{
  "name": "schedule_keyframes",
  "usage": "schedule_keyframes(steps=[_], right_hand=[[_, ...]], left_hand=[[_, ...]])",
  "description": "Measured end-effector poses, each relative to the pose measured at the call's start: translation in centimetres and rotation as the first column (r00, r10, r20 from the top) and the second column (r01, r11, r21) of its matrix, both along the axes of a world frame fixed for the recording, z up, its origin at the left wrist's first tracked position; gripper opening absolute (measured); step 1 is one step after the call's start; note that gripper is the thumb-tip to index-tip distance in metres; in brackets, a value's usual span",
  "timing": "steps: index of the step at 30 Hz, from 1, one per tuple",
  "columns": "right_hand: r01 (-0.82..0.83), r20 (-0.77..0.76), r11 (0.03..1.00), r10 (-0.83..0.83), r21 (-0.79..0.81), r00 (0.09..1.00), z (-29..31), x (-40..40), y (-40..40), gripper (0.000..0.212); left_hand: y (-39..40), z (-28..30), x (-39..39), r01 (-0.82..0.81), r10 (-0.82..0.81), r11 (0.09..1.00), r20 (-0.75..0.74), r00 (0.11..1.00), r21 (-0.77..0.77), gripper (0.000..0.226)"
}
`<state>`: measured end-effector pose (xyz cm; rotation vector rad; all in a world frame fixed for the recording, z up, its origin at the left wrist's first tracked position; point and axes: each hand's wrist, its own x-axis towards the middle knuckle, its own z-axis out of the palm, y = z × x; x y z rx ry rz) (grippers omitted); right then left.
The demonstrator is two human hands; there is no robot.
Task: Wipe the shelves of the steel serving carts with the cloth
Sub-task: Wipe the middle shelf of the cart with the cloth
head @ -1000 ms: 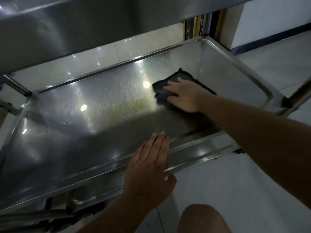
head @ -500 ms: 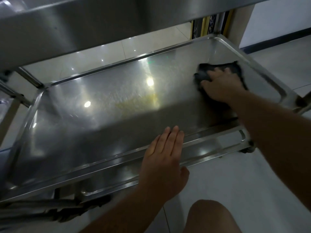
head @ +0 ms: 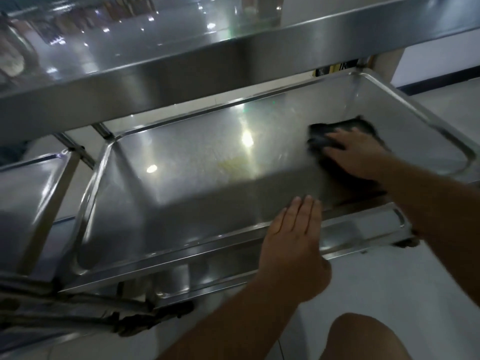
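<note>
Both flat: right hand (head: 361,157) presses cloth (head: 337,132), left hand (head: 293,242) on shelf (head: 181,178).

The middle shelf (head: 181,178) of the cart lies below the top shelf (head: 207,66), whose front edge runs across the upper part of the view. The cloth (head: 337,131) lies on the middle shelf towards its right end, under the right hand (head: 363,159), which presses flat on it. The left hand (head: 293,245) rests on the shelf's near rim, its fingers (head: 301,211) reaching over onto the shelf, nearer the viewer and left of the cloth. A lower shelf (head: 363,229) shows beneath the near rim. A second cart's shelf (head: 26,198) stands just left of the first. A knee (head: 363,339) is nearest, over the floor (head: 415,294).
</note>
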<state>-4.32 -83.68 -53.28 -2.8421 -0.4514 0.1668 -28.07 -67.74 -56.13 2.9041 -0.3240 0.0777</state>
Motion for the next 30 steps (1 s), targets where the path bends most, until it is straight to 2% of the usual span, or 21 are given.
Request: schedule_keyframes(steps=[2,4,7,8,10,12,16,19,21,23,26,28,30], right_hand=[[0.162,-0.041,0.986,-0.163,-0.032,0.986,-0.5,0.9,-3.2,0.064],[0.241,-0.094,0.969,-0.246,-0.059,0.965,-0.8,1.0,-3.3,0.071],[0.289,-0.101,0.955,-0.295,-0.069,0.95,-0.7,-0.2,0.6,0.075],[0.274,-0.096,0.959,-0.28,-0.069,0.955,-0.5,-0.8,2.4,0.075],[0.208,-0.091,0.976,-0.213,-0.067,0.973,-0.2,-2.5,6.7,0.074],[0.123,-0.07,0.991,-0.127,-0.059,0.989,0.1,-4.7,11.3,0.073],[-0.105,-0.027,0.994,0.104,-0.035,0.994,0.3,-9.3,18.3,0.071],[-0.24,-0.017,0.97,0.24,-0.022,0.971,-0.1,-10.9,17.4,0.069],[-0.248,-0.005,0.969,0.248,-0.01,0.969,-0.4,-10.5,14.4,0.066],[-0.155,0.021,0.988,0.155,-0.022,0.988,-0.7,-8.8,10.3,0.063],[0.092,0.031,0.995,-0.091,-0.026,0.995,-0.1,-4.8,4.4,0.058],[0.238,0.007,0.968,-0.239,-0.082,0.971,0.2,-2.2,3.2,0.062],[0.275,-0.017,0.951,-0.28,-0.14,0.96,0.4,-0.7,5.3,0.068]], left_hand=[[0.0,0.1,0.1,0.008,-0.009,0.999,-0.018,1.0,-0.046,0.103],[0.4,0.6,0.2,0.03,-0.037,0.991,-0.053,0.998,-0.127,0.098],[2.1,2.2,-0.1,0.005,-0.023,0.937,-0.049,0.999,-0.349,0.081],[3.3,2.7,-0.4,-0.02,0.012,0.929,-0.023,1.0,-0.369,0.075],[6.8,3.2,-1.3,-0.097,0.111,0.954,0.036,0.993,-0.285,0.067],[11.2,3.6,-2.2,-0.216,0.224,0.961,0.028,0.974,-0.174,0.064],[20.5,4.1,-3.5,-0.472,0.472,0.881,-0.023,0.881,-0.038,0.058],[24.6,3.9,-4.5,-0.556,0.556,0.831,-0.073,0.828,0.024,0.062],[25.8,3.2,-5.0,-0.562,0.563,0.826,-0.113,0.819,0.039,0.068],[26.1,2.5,-5.3,-0.569,0.568,0.822,-0.108,0.816,0.026,0.072],[26.1,2.0,-5.2,-0.576,0.577,0.817,-0.064,0.815,0.024,0.079],[26.2,1.9,-5.2,-0.579,0.58,0.815,-0.043,0.814,0.03,0.081],[26.2,1.8,-5.1,-0.569,0.57,0.822,-0.041,0.821,0.028,0.08]])
